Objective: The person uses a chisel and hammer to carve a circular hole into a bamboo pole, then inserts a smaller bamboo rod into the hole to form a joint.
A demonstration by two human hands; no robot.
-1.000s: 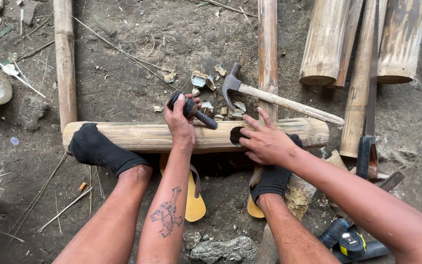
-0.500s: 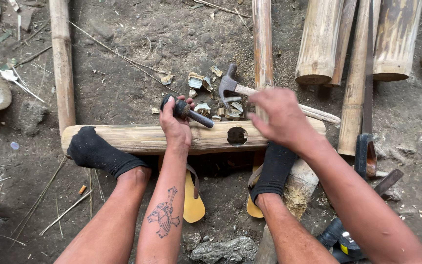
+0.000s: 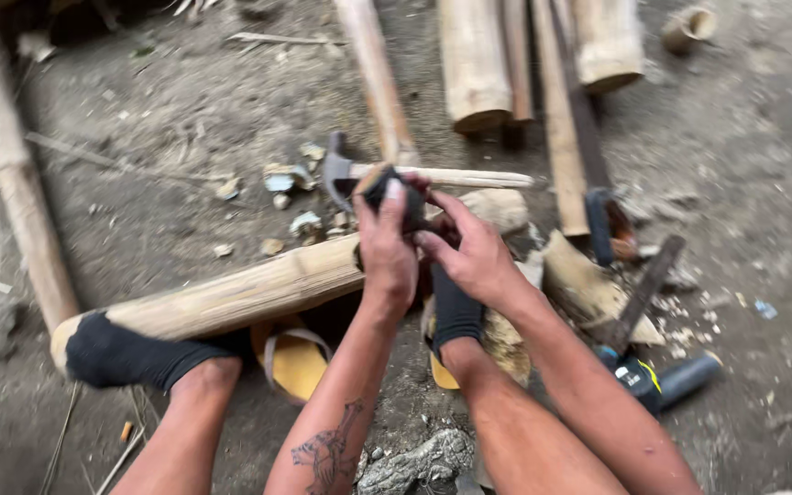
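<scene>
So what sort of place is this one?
Probably an outdoor bamboo-working spot: bare dirt ground, cut bamboo poles, a hammer lying nearby, and chips scattered about.

In my left hand [image 3: 387,252] I hold a small dark tool [image 3: 394,194], upright above the bamboo pole [image 3: 240,295]. The pole lies tilted on the dirt, pinned under my socked feet.

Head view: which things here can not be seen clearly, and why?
- Dark tool in left hand: blurred, wrapped by fingers; kind unclear.
- Bamboo pole: right end hidden behind both hands.
- Right hand: its grip on the tool is unclear.
- Hammer: handle partly covered by hands.
</scene>
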